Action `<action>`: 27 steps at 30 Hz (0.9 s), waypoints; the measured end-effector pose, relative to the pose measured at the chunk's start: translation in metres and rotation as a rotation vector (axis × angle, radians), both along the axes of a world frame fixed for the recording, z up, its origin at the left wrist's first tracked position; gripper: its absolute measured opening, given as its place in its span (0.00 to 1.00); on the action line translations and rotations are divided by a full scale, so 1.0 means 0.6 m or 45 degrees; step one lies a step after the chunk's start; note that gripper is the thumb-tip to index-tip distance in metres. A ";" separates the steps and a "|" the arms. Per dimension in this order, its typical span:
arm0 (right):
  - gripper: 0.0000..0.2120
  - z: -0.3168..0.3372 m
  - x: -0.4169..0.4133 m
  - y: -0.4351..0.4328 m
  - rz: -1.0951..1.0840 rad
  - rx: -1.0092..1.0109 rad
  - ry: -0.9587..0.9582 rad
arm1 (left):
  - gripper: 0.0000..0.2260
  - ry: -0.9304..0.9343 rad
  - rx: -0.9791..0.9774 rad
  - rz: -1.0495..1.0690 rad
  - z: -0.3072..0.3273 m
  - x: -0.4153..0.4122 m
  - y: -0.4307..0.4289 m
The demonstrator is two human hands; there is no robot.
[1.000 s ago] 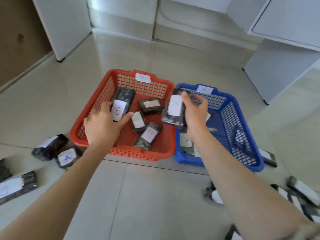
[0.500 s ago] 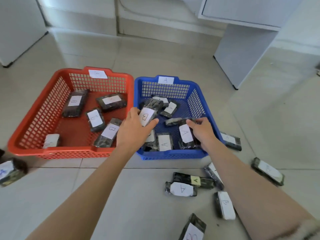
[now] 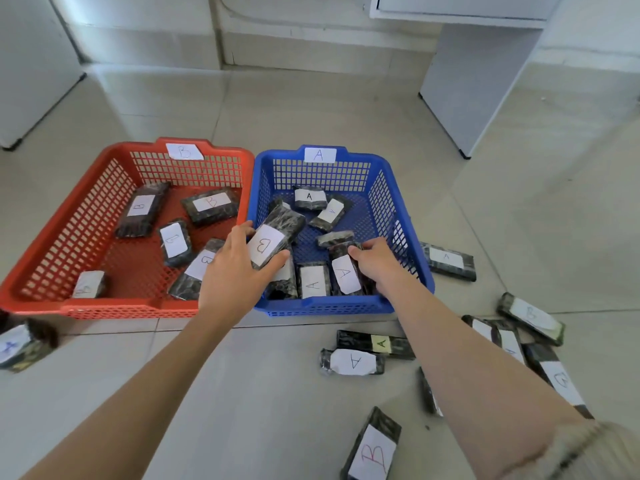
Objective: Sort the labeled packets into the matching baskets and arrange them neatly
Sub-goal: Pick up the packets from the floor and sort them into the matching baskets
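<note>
Grips the B packet (image 3: 266,245) in the left hand (image 3: 235,271), just above the blue basket's (image 3: 346,303) left wall. Holds the A packet (image 3: 344,275) by its far end in the right hand (image 3: 377,261), fingers curled, inside the blue basket by its near wall.

A: Setting?
B: Indoor room, home or office type; cannot tell which. Glossy beige tile floor (image 3: 311,109) under the blue basket (image 3: 322,308).
A: Evidence?
B: White cabinet (image 3: 467,81) behind and right of the basket, white panel (image 3: 31,64) far left of it, pale wall ledge (image 3: 149,39) behind it. The basket sits directly on the floor.
</note>
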State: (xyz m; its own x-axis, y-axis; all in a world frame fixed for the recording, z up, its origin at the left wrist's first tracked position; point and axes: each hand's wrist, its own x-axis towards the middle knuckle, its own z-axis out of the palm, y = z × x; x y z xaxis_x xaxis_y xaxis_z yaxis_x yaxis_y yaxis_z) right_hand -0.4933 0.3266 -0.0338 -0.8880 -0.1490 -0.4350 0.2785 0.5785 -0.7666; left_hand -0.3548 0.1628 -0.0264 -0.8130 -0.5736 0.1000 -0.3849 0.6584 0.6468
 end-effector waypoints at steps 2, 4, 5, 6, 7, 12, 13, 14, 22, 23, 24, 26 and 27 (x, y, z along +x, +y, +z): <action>0.16 0.002 0.003 -0.004 0.001 0.021 0.037 | 0.29 0.000 -0.017 0.021 0.000 0.000 0.003; 0.16 0.005 0.007 -0.007 0.027 0.068 0.054 | 0.29 0.012 -0.006 0.027 0.002 0.000 0.003; 0.17 0.006 0.009 -0.009 0.096 0.157 0.064 | 0.29 0.017 0.006 0.027 0.003 0.000 0.002; 0.19 0.005 0.010 -0.010 0.181 0.317 0.116 | 0.29 0.019 0.017 0.028 0.003 0.001 0.002; 0.20 0.004 0.009 -0.012 0.225 0.464 0.218 | 0.29 0.020 0.030 0.033 0.003 0.001 0.001; 0.14 0.055 0.043 -0.071 0.183 -0.190 0.570 | 0.26 0.149 0.173 0.115 0.010 0.002 0.002; 0.16 0.074 0.054 -0.089 0.253 -0.286 0.450 | 0.25 0.184 0.191 0.128 0.012 0.003 0.001; 0.18 0.089 0.061 -0.106 0.321 -0.346 0.345 | 0.25 0.209 0.204 0.128 0.015 0.005 -0.001; 0.13 0.097 0.111 -0.218 0.314 -0.513 0.217 | 0.21 0.283 -0.059 0.176 0.049 0.098 -0.138; 0.13 0.094 0.119 -0.233 0.281 -0.532 0.200 | 0.20 0.268 -0.146 0.247 0.047 0.118 -0.175; 0.12 0.089 0.128 -0.248 0.262 -0.553 0.183 | 0.18 0.209 -0.228 0.336 0.044 0.139 -0.213; 0.11 0.081 0.147 -0.280 0.276 -0.550 0.168 | 0.19 -0.032 -0.324 0.498 0.032 0.182 -0.282; 0.10 0.076 0.157 -0.296 0.305 -0.503 0.172 | 0.20 -0.156 -0.308 0.537 0.023 0.202 -0.309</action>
State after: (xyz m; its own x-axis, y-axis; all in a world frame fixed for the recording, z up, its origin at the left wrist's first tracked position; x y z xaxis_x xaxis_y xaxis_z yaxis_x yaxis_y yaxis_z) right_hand -0.3993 0.1490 0.0117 -0.8530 -0.4871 -0.1873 0.0557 0.2718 -0.9608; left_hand -0.2338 -0.0224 -0.0124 -0.5294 -0.8271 0.1888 -0.7135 0.5545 0.4284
